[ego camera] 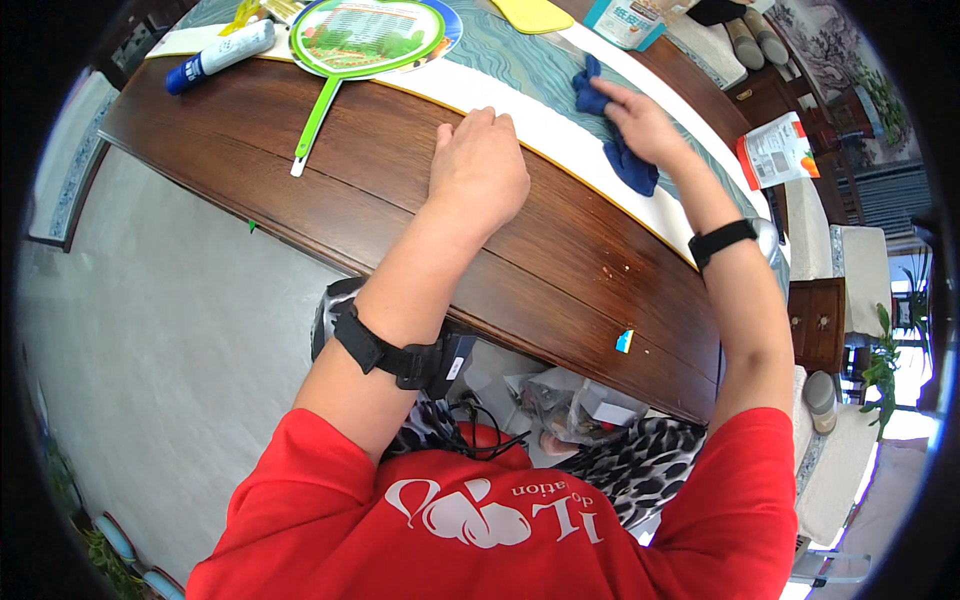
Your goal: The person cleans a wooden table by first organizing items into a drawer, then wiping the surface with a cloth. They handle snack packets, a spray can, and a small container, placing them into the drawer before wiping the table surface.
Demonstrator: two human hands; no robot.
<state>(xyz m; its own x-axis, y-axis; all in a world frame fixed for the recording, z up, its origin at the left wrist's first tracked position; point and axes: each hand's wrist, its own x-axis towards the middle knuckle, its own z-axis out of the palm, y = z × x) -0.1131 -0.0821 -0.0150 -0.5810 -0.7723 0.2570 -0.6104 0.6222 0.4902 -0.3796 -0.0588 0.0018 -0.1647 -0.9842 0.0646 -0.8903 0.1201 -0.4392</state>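
My left hand rests with curled fingers on the dark wooden table, by the white border of the table runner. Its palm side is hidden, and nothing shows in it. Farther right, my right hand has a bunched dark blue cloth under its fingers, on the runner. The cloth sticks out on both sides of the hand; its middle is covered. Left of my left hand lies a green-rimmed hand fan, its handle pointing towards me.
A white and blue canister lies at the left. Beyond the runner are a yellow flat piece, a teal-edged packet and a red and white pouch. Crumbs and a small blue scrap lie near the front edge. Below hangs a plastic bag.
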